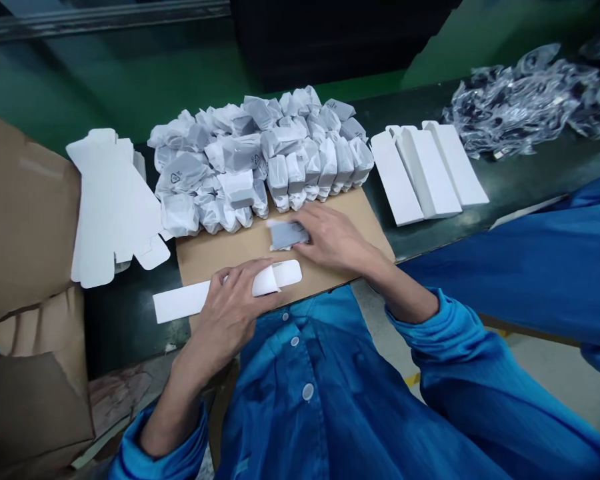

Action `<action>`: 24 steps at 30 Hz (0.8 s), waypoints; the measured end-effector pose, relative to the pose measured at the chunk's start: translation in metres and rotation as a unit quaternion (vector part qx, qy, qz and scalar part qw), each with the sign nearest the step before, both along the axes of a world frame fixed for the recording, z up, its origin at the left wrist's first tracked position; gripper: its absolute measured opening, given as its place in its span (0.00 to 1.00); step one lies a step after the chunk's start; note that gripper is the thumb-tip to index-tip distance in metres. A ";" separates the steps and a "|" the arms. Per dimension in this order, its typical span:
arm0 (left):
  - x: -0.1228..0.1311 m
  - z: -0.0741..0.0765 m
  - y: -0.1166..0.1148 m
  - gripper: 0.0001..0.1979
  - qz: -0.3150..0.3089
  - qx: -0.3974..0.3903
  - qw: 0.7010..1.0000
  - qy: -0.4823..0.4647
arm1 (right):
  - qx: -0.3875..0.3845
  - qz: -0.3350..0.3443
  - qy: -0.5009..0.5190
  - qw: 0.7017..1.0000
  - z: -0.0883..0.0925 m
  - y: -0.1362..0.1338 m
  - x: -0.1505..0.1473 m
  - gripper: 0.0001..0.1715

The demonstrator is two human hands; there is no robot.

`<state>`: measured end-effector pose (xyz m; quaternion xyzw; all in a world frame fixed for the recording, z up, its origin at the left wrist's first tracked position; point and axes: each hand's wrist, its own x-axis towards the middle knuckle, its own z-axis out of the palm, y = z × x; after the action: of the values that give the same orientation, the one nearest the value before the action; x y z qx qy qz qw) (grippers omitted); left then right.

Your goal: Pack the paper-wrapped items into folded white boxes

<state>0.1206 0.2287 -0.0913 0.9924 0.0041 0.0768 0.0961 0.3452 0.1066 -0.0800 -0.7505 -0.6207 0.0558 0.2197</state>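
My left hand [233,303] grips a long white carton [180,301] lying on a brown cardboard sheet [215,250], fingers curled over its open end flap. My right hand [333,237] rests on the sheet just to the right, fingers closed on a small grey part in a clear bag [285,235]. Behind both hands lies a big heap of several similar bagged grey parts [260,167].
A stack of flat white carton blanks [113,207] lies at the left beside brown cardboard boxes [25,220]. Three folded white cartons [427,173] lie at the right on the dark belt. A pile of clear plastic bags [525,100] sits at the far right. A blue-sleeved arm [540,267] reaches in at the right.
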 end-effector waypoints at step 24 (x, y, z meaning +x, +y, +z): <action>-0.003 0.004 0.006 0.18 -0.011 -0.030 0.999 -0.035 | 0.064 0.108 0.065 0.990 -0.029 -0.033 -0.041 0.16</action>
<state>0.1177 0.2346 -0.0876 0.9858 -0.0078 0.1104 0.1265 0.3043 0.0741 -0.1092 -0.6578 -0.6850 0.0882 0.3004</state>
